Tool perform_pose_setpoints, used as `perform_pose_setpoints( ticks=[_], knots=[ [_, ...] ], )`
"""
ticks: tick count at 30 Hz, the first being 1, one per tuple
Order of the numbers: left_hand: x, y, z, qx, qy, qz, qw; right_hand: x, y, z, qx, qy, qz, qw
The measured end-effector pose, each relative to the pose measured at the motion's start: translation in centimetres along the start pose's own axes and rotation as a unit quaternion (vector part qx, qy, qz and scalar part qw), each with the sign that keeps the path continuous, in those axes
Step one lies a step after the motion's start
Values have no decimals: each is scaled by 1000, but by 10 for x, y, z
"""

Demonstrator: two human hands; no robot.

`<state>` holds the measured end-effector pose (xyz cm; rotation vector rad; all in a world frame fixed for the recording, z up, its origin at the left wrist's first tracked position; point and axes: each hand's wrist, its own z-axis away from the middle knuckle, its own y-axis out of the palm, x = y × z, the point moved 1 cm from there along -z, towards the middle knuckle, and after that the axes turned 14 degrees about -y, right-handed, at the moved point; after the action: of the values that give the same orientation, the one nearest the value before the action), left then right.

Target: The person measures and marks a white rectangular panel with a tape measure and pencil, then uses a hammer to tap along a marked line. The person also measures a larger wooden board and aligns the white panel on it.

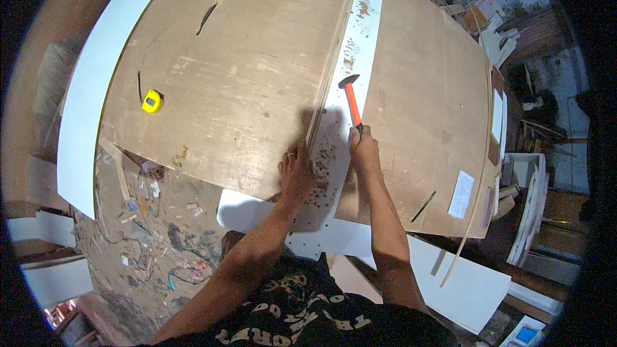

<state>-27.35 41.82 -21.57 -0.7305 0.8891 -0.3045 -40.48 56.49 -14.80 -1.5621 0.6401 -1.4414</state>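
Note:
My right hand [365, 151] is wrapped round the grip of a hammer [353, 103] with an orange and black handle. Its dark head is raised over a long white board [364, 32] strewn with small dark and brown bits, too small to make out. Beside that board, a narrow wooden strip [326, 83] runs away from me along the seam. My left hand [297, 170], with a ring on one finger, is closed over the strip's near end, fingers curled down onto the brown panel [244, 83]. Shadow partly hides what its fingertips hold.
A yellow tape measure [152, 101] lies on the left panel. On the right panel [424, 90] are a paper sheet [461, 194] and a dark pencil-like stick [423, 206]. White boards [450, 276] lie at the near right. Scraps litter the floor [154, 250] at left.

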Motion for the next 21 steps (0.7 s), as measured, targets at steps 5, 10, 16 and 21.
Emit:
perform_pose_setpoints(
  ticks=[5, 10, 16, 21],
  knots=[
    [-3, 2, -4, -20, -19, -12, 1000, -4, 5, -2, -12, 15, -45, 999],
    [-5, -5, -7, 18, -22, 12, 1000, -7, 8, -2, -81, -11, -68, 994],
    [-9, -15, 1, 0, 8, -22, 1000, -5, -13, -93, -124, -57, -43, 990],
    [-7, -11, -4, -19, 21, -10, 1000, -2, -11, -200, -243, -85, -84, 963]
  ],
)
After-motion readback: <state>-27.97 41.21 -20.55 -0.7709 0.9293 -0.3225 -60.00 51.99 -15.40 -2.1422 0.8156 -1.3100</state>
